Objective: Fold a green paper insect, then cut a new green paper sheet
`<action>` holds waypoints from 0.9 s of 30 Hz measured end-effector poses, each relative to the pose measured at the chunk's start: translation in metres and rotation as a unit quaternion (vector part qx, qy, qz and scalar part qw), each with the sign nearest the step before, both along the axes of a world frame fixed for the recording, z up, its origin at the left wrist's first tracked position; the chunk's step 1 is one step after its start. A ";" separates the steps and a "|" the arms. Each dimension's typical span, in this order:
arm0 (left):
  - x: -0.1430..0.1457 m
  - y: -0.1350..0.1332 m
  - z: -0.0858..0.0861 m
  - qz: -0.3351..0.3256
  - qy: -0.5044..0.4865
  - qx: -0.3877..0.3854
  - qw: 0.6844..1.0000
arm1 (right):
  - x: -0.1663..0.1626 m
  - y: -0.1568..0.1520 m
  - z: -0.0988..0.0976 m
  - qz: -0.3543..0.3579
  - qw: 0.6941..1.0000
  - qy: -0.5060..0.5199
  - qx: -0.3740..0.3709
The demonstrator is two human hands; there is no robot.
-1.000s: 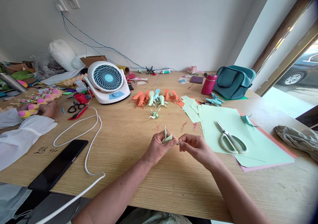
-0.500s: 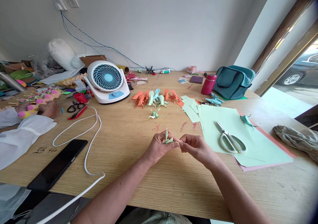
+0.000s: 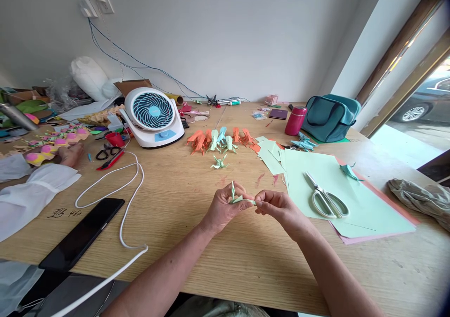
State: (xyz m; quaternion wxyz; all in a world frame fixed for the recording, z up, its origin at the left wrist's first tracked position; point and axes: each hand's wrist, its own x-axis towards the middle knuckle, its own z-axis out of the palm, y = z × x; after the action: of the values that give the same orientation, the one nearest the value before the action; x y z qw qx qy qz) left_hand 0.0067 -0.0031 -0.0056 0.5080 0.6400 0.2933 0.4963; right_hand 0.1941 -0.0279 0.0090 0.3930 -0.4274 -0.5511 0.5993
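Note:
Between my two hands is a small light green folded paper figure (image 3: 237, 199). My left hand (image 3: 221, 209) is closed on its body, with one narrow point sticking up above the fingers. My right hand (image 3: 276, 204) pinches the thin end on the right side between thumb and fingertips. Part of the figure is hidden by the fingers. Beyond my hands lies another light green folded paper figure (image 3: 219, 162). Behind it stands a row of folded figures in orange (image 3: 198, 142), green (image 3: 213, 140) and blue (image 3: 221, 134).
Scissors (image 3: 326, 197) lie on light green paper sheets (image 3: 369, 214) at the right. A black phone (image 3: 82, 232), a white cable (image 3: 121, 218) and a fan (image 3: 153, 117) are on the left. Another person's hand (image 3: 71, 154) is at far left. A pink bottle (image 3: 296, 121) stands behind.
My hands have drawn slightly apart, and a bit more of the paper strip shows between them. The left hand has shifted slightly left. At far left, the other person's hand has moved a little.

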 end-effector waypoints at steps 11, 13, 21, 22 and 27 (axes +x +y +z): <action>-0.001 -0.001 -0.002 0.066 0.068 0.097 0.991 | 0.000 -0.001 -0.001 0.001 0.999 -0.010 0.033; -0.001 -0.001 -0.004 0.078 0.086 0.109 0.987 | 0.000 -0.001 0.001 -0.001 0.999 -0.008 0.037; -0.001 -0.002 -0.003 0.090 0.099 0.144 0.981 | -0.003 -0.001 0.001 -0.011 0.997 -0.027 0.078; -0.001 -0.002 -0.002 0.092 0.099 0.148 0.980 | -0.003 -0.001 0.000 -0.013 0.996 -0.030 0.085; -0.001 -0.002 0.001 0.104 0.107 0.169 0.974 | -0.003 0.001 -0.004 -0.040 0.989 -0.056 0.129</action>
State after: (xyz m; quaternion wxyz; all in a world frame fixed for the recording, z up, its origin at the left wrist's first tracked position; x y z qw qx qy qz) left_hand 0.0058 -0.0055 -0.0042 0.3034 0.7322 0.3227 0.5174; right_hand 0.1909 -0.0273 0.0055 0.4371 -0.4278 -0.6275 0.4818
